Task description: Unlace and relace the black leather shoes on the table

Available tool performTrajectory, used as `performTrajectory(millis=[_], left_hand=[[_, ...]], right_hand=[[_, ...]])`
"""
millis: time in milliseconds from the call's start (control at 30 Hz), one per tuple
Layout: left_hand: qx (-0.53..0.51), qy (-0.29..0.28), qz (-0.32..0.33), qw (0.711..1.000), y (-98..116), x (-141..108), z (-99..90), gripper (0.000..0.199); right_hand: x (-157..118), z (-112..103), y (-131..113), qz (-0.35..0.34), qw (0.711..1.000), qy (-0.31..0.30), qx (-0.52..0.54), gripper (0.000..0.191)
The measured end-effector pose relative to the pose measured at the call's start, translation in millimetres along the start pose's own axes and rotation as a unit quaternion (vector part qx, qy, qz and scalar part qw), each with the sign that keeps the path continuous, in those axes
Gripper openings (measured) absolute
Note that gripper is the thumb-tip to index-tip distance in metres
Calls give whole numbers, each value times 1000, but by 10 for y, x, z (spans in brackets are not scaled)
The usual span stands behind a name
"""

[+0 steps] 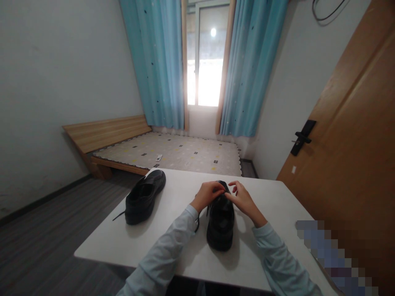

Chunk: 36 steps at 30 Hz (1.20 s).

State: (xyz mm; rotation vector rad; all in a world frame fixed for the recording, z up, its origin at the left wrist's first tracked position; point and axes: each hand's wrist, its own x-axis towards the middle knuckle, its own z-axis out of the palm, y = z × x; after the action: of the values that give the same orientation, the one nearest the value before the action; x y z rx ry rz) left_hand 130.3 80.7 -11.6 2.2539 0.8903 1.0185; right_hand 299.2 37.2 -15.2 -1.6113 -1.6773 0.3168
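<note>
A black lace-up shoe (220, 226) stands on the white table (182, 185), its heel toward me and its toe toward the window. Both hands meet over its front, at the lacing. My left hand (208, 194) has its fingers bent and pressed together there; whatever they pinch is too small to make out. From the right, my right hand (243, 199) reaches in with its thumb at the shoe and its fingers curled apart from the thumb. A dark lace (197, 224) hangs beside my left wrist. The second black shoe (145, 199) sits apart to the left, one lace trailing from it.
Beyond the table is a low bed (185, 154) with a wooden headboard (108, 131) and a small white remote-like object (159, 158) on it. Blue curtains (157, 61) frame the window. A wooden door (345, 123) stands at the right. A pixelated patch covers the table's right edge.
</note>
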Motion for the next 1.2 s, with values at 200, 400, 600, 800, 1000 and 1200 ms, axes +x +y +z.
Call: performTrajectory(millis=[200,400,600,800,1000,1200], left_hand=[[99,-56,13,993,2,16,77,13],[166,-47,12,985,88,-1,63,14],[228,-57,-17,972,137,54,91,16],[225,-70,14,972,168,94,109,16],[207,-74,26,975,178,123,127,14],[232,-81,35,969,174,150,151,13]], right_hand=[[-3,-42,-14,140,978,-102,115,27],[2,-184,-22,204,937,-130,253,29],[-9,-254,-5,225,913,-137,313,31],[-16,-252,10,203,919,-137,310,28],[-10,-242,7,194,924,-130,303,25],[-15,-231,-49,198,928,-130,289,24]])
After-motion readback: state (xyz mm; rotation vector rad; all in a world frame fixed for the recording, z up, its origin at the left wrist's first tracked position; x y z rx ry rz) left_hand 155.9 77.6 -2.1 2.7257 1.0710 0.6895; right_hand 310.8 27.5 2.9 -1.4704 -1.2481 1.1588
